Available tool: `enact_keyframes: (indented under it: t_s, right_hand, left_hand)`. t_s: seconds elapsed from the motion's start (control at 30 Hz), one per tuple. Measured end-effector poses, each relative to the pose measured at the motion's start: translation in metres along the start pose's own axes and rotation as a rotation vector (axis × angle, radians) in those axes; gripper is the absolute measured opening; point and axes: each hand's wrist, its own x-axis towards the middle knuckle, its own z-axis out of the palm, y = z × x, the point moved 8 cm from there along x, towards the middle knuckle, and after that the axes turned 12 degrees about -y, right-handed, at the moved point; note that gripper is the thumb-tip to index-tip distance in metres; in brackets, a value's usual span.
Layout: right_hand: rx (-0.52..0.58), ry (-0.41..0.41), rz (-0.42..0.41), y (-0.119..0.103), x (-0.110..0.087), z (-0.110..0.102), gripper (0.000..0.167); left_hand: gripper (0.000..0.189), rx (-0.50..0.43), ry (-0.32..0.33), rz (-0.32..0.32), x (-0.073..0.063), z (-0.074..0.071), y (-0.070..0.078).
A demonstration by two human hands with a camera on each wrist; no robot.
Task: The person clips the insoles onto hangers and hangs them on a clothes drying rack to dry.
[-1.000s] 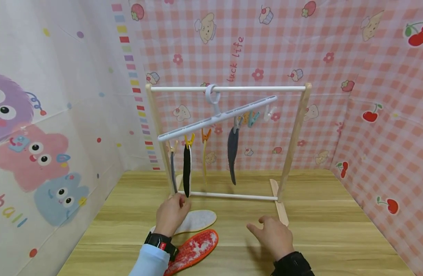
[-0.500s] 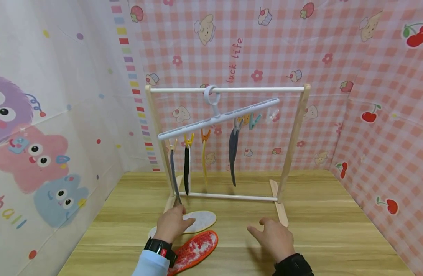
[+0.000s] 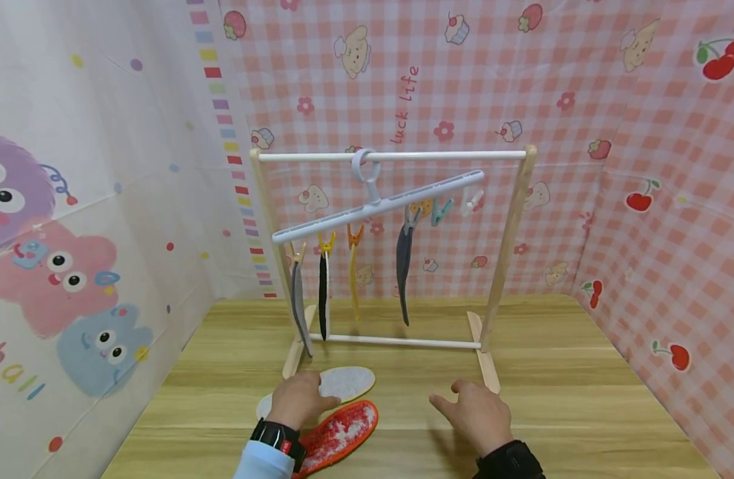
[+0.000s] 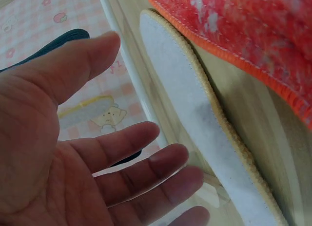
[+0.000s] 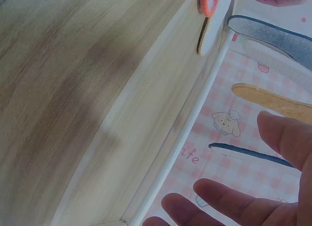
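Observation:
My left hand [image 3: 301, 399] is over the left part of a whitish insole [image 3: 350, 384] lying on the table, fingers loosely spread and holding nothing. In the left wrist view its fingers [image 4: 170, 160] appear apart from that insole. Nearer me lies a red insole [image 3: 343, 432] with an orange edge, partly under my left wrist. Off to the right, my right hand [image 3: 477, 409] hovers over the table with relaxed fingers and nothing in them. From a tilted grey hanger [image 3: 378, 207] clothespins hold a grey insole [image 3: 299, 309], a black-and-white one [image 3: 324, 296], a yellow one [image 3: 353, 283] and a dark grey one [image 3: 404, 266].
The hanger hooks over the top bar [image 3: 456, 156] of a wooden-legged rack standing at the back. Toward its right end hang a teal clothespin [image 3: 441, 211] and a white clothespin [image 3: 471, 201]. Patterned cloth [image 3: 438, 80] encloses the wooden table [image 3: 552, 399].
My left hand has let go of the leftmost grey insole and come down toward me, its fingers spreading. That insole has turned on its clothespin. My right hand stays nearly still.

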Motion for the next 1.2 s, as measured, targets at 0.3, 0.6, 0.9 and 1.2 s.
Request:
enact_keyframes:
  t_s: [0.3, 0.6, 0.9, 1.2]
  right_hand:
    - [0.004, -0.018, 0.0, 0.0, 0.0, 0.001, 0.058]
    - [0.001, -0.026, 0.009, 0.001, 0.001, 0.001, 0.058]
    - [0.014, -0.044, 0.01, 0.003, 0.001, 0.004, 0.06]
    - [0.017, -0.045, 0.01, 0.003, 0.001, 0.004, 0.059]
  left_hand:
    - [0.05, 0.072, -0.057, -0.034, -0.004, 0.011, 0.001]
    - [0.047, 0.081, -0.107, -0.034, -0.005, 0.02, 0.001]
    - [0.049, 0.116, -0.094, -0.067, -0.002, 0.022, -0.003]
    - [0.051, 0.166, -0.07, -0.095, 0.002, 0.023, -0.009]
